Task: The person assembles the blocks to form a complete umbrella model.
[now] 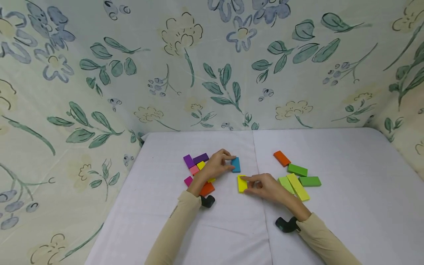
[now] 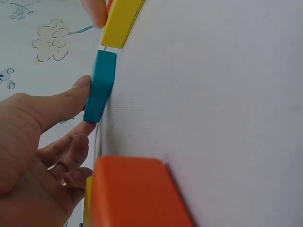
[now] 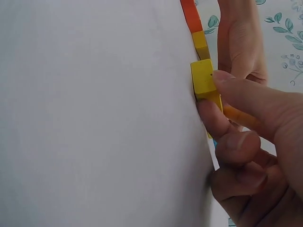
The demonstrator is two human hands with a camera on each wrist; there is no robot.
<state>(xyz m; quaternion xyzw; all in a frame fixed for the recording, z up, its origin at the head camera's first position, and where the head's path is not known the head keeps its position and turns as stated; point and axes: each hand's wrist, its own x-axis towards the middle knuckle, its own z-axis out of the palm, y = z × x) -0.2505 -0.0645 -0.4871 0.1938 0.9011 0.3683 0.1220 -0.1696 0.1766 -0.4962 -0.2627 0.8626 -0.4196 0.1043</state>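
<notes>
- Near the middle of the white cloth (image 1: 126, 221), the blue block (image 1: 236, 165) lies just beyond the yellow block (image 1: 242, 184), a narrow gap between them.
- The left hand (image 1: 218, 164) pinches the blue block, thumb and finger closed to about its size; the left wrist view shows the thumb against one side, the other fingers loosely bent.
- The right hand (image 1: 266, 186) has the yellow block between thumb and finger, the tips parted only as far as the block needs; its remaining fingers are curled in, as the right wrist view shows.
- Left of the two held blocks, beside and partly under the left hand and forearm, sits a loose cluster: a violet block (image 1: 189, 161), a dark purple block (image 1: 201, 158), a pink block (image 1: 194, 170), a magenta block (image 1: 188, 181), a red-orange block (image 1: 207, 189) and some yellow partly hidden by the hand.
- To the right, about the right hand, are an orange block (image 1: 282, 158), two green blocks (image 1: 297, 170), a lime block (image 1: 286, 184) and a long yellow-green block (image 1: 298, 187); the last two lie side by side.
- Both arms wear beige sleeves (image 1: 175, 230), with a black fitting (image 1: 286, 224) at each wrist.
- Behind the cloth stands a flowered backdrop (image 1: 212, 117).
</notes>
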